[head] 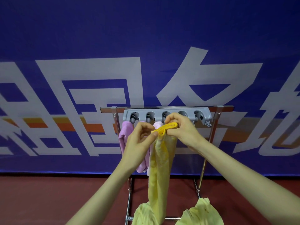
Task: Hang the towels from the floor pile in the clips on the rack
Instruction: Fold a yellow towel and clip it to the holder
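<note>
The left hand (142, 137) pinches the bunched top edge of a yellow towel (159, 168) between thumb and forefinger. At its 2 o'clock, the right hand (181, 129) curls its fingers round the other end of that edge. The cloth hangs straight down to 6 o'clock. At 12 o'clock of the hands sits the grey clip rail (158, 111) on the steel rack (110, 109). Lilac towels (124, 135) hang from its clips at 9 o'clock. The pile of yellow towels (201, 211) lies on the red floor (48, 200) at 6 o'clock.
</note>
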Demonstrator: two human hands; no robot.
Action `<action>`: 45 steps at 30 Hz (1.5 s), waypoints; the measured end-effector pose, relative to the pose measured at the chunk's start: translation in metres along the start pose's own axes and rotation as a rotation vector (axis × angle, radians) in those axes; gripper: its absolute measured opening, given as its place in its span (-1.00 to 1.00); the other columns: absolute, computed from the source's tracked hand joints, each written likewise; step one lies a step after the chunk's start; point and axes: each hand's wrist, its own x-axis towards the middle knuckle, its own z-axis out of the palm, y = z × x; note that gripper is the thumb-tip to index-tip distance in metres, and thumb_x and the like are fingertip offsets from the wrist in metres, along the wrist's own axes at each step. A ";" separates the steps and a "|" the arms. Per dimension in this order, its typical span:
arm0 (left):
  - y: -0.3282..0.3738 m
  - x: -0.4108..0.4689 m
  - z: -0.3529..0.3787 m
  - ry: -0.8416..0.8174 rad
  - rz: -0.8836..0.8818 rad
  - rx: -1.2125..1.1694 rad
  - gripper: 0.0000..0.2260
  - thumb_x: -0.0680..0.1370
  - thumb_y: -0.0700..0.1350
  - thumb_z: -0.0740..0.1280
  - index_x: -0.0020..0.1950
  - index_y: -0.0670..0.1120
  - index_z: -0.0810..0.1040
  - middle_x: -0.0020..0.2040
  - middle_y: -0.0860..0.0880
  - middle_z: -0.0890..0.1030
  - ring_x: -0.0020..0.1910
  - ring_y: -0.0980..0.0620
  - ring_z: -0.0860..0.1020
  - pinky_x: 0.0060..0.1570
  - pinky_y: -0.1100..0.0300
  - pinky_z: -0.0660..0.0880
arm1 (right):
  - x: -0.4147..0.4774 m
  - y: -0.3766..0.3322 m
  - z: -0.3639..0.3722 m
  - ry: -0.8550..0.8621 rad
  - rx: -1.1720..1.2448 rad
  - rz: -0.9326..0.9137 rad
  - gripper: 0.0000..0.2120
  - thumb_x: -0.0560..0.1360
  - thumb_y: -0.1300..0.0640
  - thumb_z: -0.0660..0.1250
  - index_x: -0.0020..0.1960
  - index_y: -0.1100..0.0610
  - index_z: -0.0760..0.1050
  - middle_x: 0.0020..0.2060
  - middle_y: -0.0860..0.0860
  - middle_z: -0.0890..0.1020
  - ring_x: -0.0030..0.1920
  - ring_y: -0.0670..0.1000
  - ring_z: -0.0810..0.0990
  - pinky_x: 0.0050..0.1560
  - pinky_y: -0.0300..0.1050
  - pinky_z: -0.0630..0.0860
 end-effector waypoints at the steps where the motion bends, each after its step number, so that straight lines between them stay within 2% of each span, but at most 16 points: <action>1: -0.003 -0.001 -0.001 -0.025 -0.013 -0.011 -0.81 0.48 -0.08 0.40 0.04 -0.08 0.51 -0.09 0.14 0.63 -0.02 0.12 0.60 0.03 0.30 0.51 | 0.000 0.000 0.002 0.012 0.010 0.003 -0.80 0.36 0.42 0.38 -0.07 0.21 0.51 -0.36 0.04 0.54 -0.34 -0.10 0.45 -0.27 -0.23 0.41; 4: -0.019 -0.002 -0.004 -0.117 -0.105 0.058 -0.66 0.43 0.07 0.42 0.15 0.00 0.49 0.06 0.09 0.66 0.09 0.13 0.61 0.12 0.21 0.54 | 0.001 -0.003 0.005 0.044 0.051 0.013 -0.78 0.38 0.45 0.32 -0.11 0.17 0.57 -0.34 -0.02 0.55 -0.32 -0.14 0.48 -0.26 -0.29 0.43; 6: -0.029 -0.002 -0.005 -0.141 -0.161 0.114 -0.64 0.44 0.16 0.42 0.15 0.04 0.52 0.07 0.00 0.67 0.12 0.03 0.61 0.17 0.01 0.54 | 0.001 -0.005 0.006 0.052 0.120 0.025 -0.76 0.39 0.45 0.32 -0.10 0.15 0.58 -0.31 -0.02 0.58 -0.27 -0.14 0.53 -0.24 -0.30 0.46; 8: -0.034 -0.002 -0.003 -0.118 -0.167 0.153 -0.65 0.46 0.20 0.34 0.13 0.04 0.56 0.03 -0.09 0.67 0.09 -0.10 0.61 0.16 -0.14 0.51 | 0.002 -0.006 0.007 0.054 0.226 0.035 -0.76 0.40 0.45 0.34 -0.06 0.16 0.58 -0.25 0.02 0.61 -0.17 -0.07 0.57 -0.17 -0.24 0.51; 13: -0.030 0.004 0.001 -0.056 -0.105 0.152 -0.68 0.53 0.11 0.26 0.09 -0.09 0.58 -0.03 -0.12 0.68 0.02 -0.11 0.63 0.08 -0.19 0.52 | 0.001 -0.002 0.013 0.013 0.529 0.115 -0.87 0.43 0.37 0.36 -0.07 0.21 0.61 -0.18 0.08 0.68 -0.10 0.01 0.66 -0.05 -0.14 0.60; 15: -0.030 0.005 0.001 -0.067 -0.092 0.134 -0.78 0.59 0.01 0.25 0.11 -0.08 0.58 -0.02 -0.08 0.68 0.03 -0.07 0.64 0.09 -0.16 0.53 | -0.001 0.000 0.013 0.020 0.541 0.127 -0.89 0.44 0.33 0.36 -0.09 0.18 0.63 -0.16 0.07 0.70 -0.10 0.01 0.68 -0.06 -0.13 0.61; 18: -0.032 0.005 0.003 -0.054 -0.066 0.093 -0.80 0.55 0.05 0.30 0.09 -0.03 0.52 -0.08 -0.11 0.67 0.00 -0.15 0.63 0.06 -0.20 0.54 | -0.001 0.001 0.013 0.066 0.544 0.104 -0.89 0.44 0.28 0.37 -0.07 0.16 0.63 -0.12 0.08 0.70 -0.07 0.02 0.68 -0.03 -0.10 0.61; 22: -0.034 0.004 0.004 0.007 -0.022 -0.061 -0.81 0.56 -0.20 0.33 0.06 -0.07 0.33 -0.13 0.08 0.65 -0.10 0.00 0.65 -0.07 0.03 0.60 | 0.002 -0.003 0.013 0.111 0.602 0.064 -0.85 0.45 0.29 0.35 0.01 0.20 0.59 -0.07 0.11 0.69 -0.03 0.05 0.67 0.02 -0.05 0.61; 24: -0.037 0.003 0.002 -0.008 0.032 -0.051 -0.83 0.55 -0.17 0.34 0.04 -0.02 0.37 -0.12 0.02 0.62 -0.10 -0.05 0.62 -0.06 0.00 0.59 | 0.003 -0.007 0.011 0.095 0.613 0.052 -0.83 0.42 0.27 0.37 0.01 0.21 0.59 -0.08 0.11 0.69 -0.05 0.04 0.67 0.02 -0.05 0.60; 27: -0.043 0.002 -0.001 -0.105 0.035 -0.029 -0.87 0.51 -0.02 0.37 0.04 0.05 0.54 -0.02 -0.08 0.64 0.03 -0.11 0.61 0.05 -0.04 0.56 | 0.004 -0.011 0.009 0.069 0.637 0.047 -0.77 0.37 0.22 0.38 0.02 0.22 0.58 -0.09 0.10 0.68 -0.06 0.03 0.67 0.02 -0.07 0.60; 29: -0.046 0.000 -0.001 -0.181 -0.016 0.025 -0.83 0.46 0.06 0.38 0.00 0.05 0.62 0.01 -0.09 0.65 0.07 -0.10 0.61 0.09 -0.01 0.56 | 0.004 -0.013 0.009 0.067 0.651 0.048 -0.80 0.41 0.26 0.36 0.03 0.24 0.56 -0.10 0.10 0.67 -0.09 0.02 0.67 -0.02 -0.09 0.61; 31: -0.051 -0.001 0.000 -0.278 -0.133 0.063 -0.83 0.45 0.05 0.40 -0.05 0.00 0.66 -0.01 -0.09 0.68 0.05 -0.05 0.64 0.08 0.03 0.58 | 0.005 -0.016 0.008 0.067 0.664 0.045 -0.85 0.46 0.29 0.32 0.02 0.25 0.56 -0.12 0.09 0.67 -0.11 0.01 0.67 -0.06 -0.12 0.63; 33: -0.062 -0.001 0.002 -0.390 -0.285 0.085 -0.82 0.48 -0.05 0.42 0.04 -0.08 0.66 0.02 -0.06 0.70 0.05 0.02 0.66 0.10 0.05 0.58 | 0.008 -0.020 0.006 0.077 0.694 0.041 -0.89 0.48 0.30 0.30 -0.02 0.23 0.56 -0.17 0.08 0.68 -0.14 0.01 0.68 -0.08 -0.12 0.63; 36: -0.084 -0.003 0.004 -0.499 -0.415 0.141 -0.63 0.39 0.05 0.47 0.14 -0.07 0.62 0.08 -0.05 0.69 0.10 0.00 0.64 0.17 -0.07 0.55 | 0.013 -0.028 0.002 0.113 0.726 0.015 -0.90 0.49 0.32 0.29 -0.03 0.23 0.55 -0.20 0.07 0.69 -0.17 0.01 0.68 -0.10 -0.11 0.63; 41: -0.116 -0.009 0.004 -0.547 -0.482 0.188 -0.56 0.33 0.11 0.48 0.09 -0.15 0.66 0.06 -0.10 0.69 0.10 -0.05 0.64 0.20 -0.11 0.52 | 0.023 -0.037 -0.013 0.221 0.791 -0.012 -0.91 0.51 0.32 0.27 -0.06 0.21 0.54 -0.25 0.06 0.70 -0.20 0.01 0.69 -0.11 -0.08 0.64; 45: -0.121 -0.011 -0.001 -0.526 -0.542 0.115 -0.65 0.44 -0.05 0.48 0.04 -0.31 0.64 0.04 -0.23 0.68 0.08 -0.12 0.64 0.23 -0.13 0.49 | 0.028 -0.045 -0.030 0.339 0.814 -0.034 -0.93 0.51 0.32 0.28 -0.07 0.22 0.53 -0.27 0.07 0.70 -0.21 0.03 0.69 -0.09 -0.04 0.64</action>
